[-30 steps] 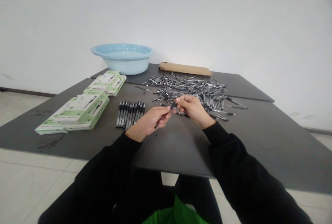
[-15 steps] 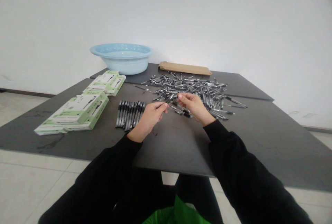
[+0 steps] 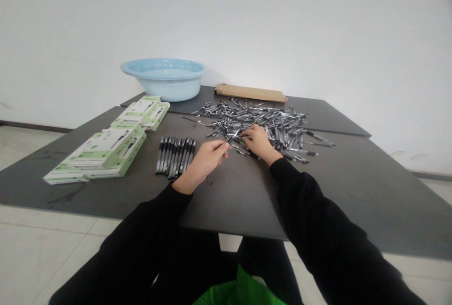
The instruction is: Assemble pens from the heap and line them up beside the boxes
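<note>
My left hand (image 3: 209, 158) is closed in a pinch on a slim pen (image 3: 231, 139), which slants up and away from the fingertips above the table. My right hand (image 3: 259, 141) is lowered to the near edge of a large loose pile of pens (image 3: 259, 117). Its fingers are bent down around a dark pen there; the fingertips are partly hidden. Left of my left hand, a neat row of clear pens with black caps and grips (image 3: 174, 154) lies side by side, partly behind my wrist.
White and green pen boxes (image 3: 102, 147) lie stacked at the left of the dark table (image 3: 233, 201). Behind them stands a light blue basin (image 3: 165, 79). A flat brown cardboard piece (image 3: 250, 92) lies at the back, close to the wall.
My right hand has come away from the pen in my left hand and dropped onto the near edge of the pile. The left hand keeps its pen almost in place.
</note>
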Tool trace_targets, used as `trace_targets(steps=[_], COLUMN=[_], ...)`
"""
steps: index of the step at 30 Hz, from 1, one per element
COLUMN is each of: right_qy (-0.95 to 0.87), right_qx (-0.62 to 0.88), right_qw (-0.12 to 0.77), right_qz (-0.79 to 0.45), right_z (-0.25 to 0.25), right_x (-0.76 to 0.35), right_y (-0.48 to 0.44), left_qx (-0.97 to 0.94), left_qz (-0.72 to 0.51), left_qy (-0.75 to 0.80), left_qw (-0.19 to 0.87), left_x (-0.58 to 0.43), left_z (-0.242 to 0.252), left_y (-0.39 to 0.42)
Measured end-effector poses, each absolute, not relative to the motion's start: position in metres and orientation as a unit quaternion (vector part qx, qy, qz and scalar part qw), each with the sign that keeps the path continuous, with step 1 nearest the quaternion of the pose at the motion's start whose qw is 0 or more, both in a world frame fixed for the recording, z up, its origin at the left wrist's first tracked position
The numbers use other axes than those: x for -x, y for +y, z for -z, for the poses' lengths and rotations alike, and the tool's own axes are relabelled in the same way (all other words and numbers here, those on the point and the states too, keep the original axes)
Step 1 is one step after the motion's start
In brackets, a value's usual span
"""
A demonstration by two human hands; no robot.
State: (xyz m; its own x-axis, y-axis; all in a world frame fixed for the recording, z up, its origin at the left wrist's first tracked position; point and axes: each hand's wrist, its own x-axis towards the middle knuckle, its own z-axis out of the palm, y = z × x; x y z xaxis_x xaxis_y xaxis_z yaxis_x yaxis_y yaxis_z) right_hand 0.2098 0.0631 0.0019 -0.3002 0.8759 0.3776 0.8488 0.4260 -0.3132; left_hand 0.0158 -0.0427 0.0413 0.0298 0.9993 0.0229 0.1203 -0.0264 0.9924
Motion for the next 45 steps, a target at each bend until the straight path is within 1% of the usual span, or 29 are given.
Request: trace_targets(steps=[9, 12, 15, 18, 22, 25, 30, 32, 37, 45], right_qy=[-0.808, -0.808, -0.79, -0.753, -0.699, -0.671, -0.595, -0.566, -0.544, -0.554], right_qx=[0.543, 0.537, 0.531, 0.514, 0.452, 0.413, 0.377, 0.361, 0.361, 0.369], right_qw=[0.229, 0.245, 0.303, 0.387, 0.498, 0.532, 0.531, 0.537, 0.537, 0.509], right_qz=[-0.015, -0.012, -0.046, -0.134, -0.243, -0.309, -0.471, -0.512, -0.534, -0.546], right_z=[-0.001, -0.007, -0.016, -0.023, -0.024, -0.024, -0.028, -0.03, -0.035, -0.046], right_x=[-0.204, -0.204, -0.206, -0.208, -0.207, -0.204, -0.199, -0.199, -0.199, -0.196], right_y=[0.063, 0.06, 0.057, 0.057, 0.057, 0.056, 0.046, 0.043, 0.036, 0.027], left_qx=[-0.577, -0.587, -0.593, -0.602, -0.625, -0.64, -0.655, -0.654, -0.652, -0.653], left_qz=[-0.45, -0.447, -0.442, -0.433, -0.411, -0.395, -0.379, -0.379, -0.381, -0.387], left_qy=[0.518, 0.519, 0.521, 0.525, 0.529, 0.53, 0.528, 0.529, 0.53, 0.523], left_qw=[0.444, 0.433, 0.426, 0.418, 0.401, 0.391, 0.385, 0.386, 0.387, 0.388], left_x=[-0.015, -0.014, -0.013, -0.013, -0.013, -0.012, -0.012, -0.012, -0.012, -0.012], left_z=[-0.04, -0.038, -0.037, -0.037, -0.037, -0.036, -0.036, -0.036, -0.036, -0.036], left_y=[-0.043, -0.042, -0.041, -0.042, -0.041, -0.04, -0.04, -0.04, -0.039, -0.039])
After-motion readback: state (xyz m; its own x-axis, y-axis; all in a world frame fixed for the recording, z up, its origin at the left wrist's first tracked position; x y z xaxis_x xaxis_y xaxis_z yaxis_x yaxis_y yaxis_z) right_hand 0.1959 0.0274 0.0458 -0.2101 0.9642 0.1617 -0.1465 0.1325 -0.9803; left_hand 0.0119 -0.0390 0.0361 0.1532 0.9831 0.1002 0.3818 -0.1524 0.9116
